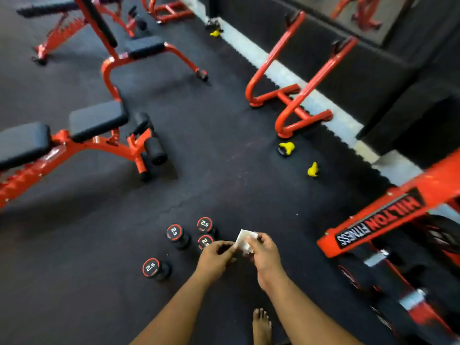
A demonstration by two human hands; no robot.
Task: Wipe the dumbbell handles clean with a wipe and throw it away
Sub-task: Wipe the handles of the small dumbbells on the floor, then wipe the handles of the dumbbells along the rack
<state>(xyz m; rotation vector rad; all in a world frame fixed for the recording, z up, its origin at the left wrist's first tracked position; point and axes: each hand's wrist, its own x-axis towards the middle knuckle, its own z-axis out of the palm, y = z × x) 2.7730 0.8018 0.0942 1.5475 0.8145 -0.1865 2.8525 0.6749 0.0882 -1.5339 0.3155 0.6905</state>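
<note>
Dumbbells [178, 235] stand on end on the floor [224, 158], seemingly unwiped; my left hand [216, 257] and right hand [263, 252] pinch the wipe [245, 240] between them, wiping and discarding apparently remaining.

Reached up from the bottom edge with both bare forearms, converging just below frame centre. Left hand [216, 255] turned palm inward, fingers curled, tips pinching the wipe [245, 240]. Right hand [263, 252] back-up, fingers curled round the same wipe. Bare foot [261, 324] planted at bottom centre.
</note>
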